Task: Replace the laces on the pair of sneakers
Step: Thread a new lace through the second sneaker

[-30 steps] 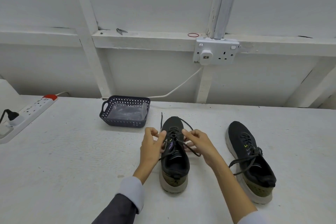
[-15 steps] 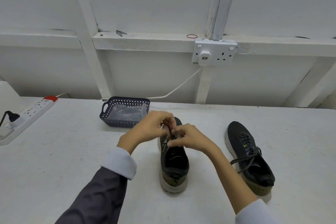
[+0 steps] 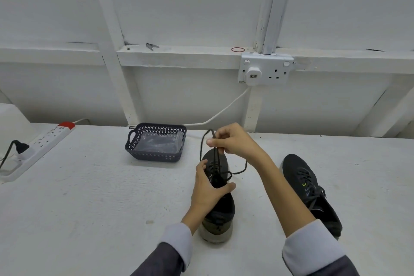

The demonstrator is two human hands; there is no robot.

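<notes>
White counter (image 3: pixel 89 197): wide, set against a white panelled wall.

Centre sneaker (image 3: pixel 220 210): black with a pale sole, toward the front edge of the counter at its middle. Heel toward the front edge, toe toward the back edge.

Second sneaker (image 3: pixel 313 195): same kind, toward the right end of the counter and apart from the first. Laced in dark cord, partly hidden by the right forearm.

Dark perforated basket (image 3: pixel 154 157): near the back edge, left of the centre sneaker's toe and apart from it. Clear plastic bag (image 3: pixel 159 143) inside.

White power strip (image 3: pixel 44 141): at the left end of the counter, red switch at its far end, one black plug inserted.

Double wall socket (image 3: pixel 266 69): on the wall above the back edge, white adapter in its left outlet.

Left hand (image 3: pixel 207 188): gripping the centre sneaker at midfoot, thumb across the top, fingers curled down the left side.

Right hand (image 3: pixel 233 141): raised over the toe, thumb and forefinger pressed together, pinching the lace.

Dark lace (image 3: pixel 201 145): taut from the eyelets up to the right hand. Loose loop left of the toe, another length curving out to the right of the shoe.

Red rubber band (image 3: pixel 238 49): on the wall ledge, just left of the socket's top.
</notes>
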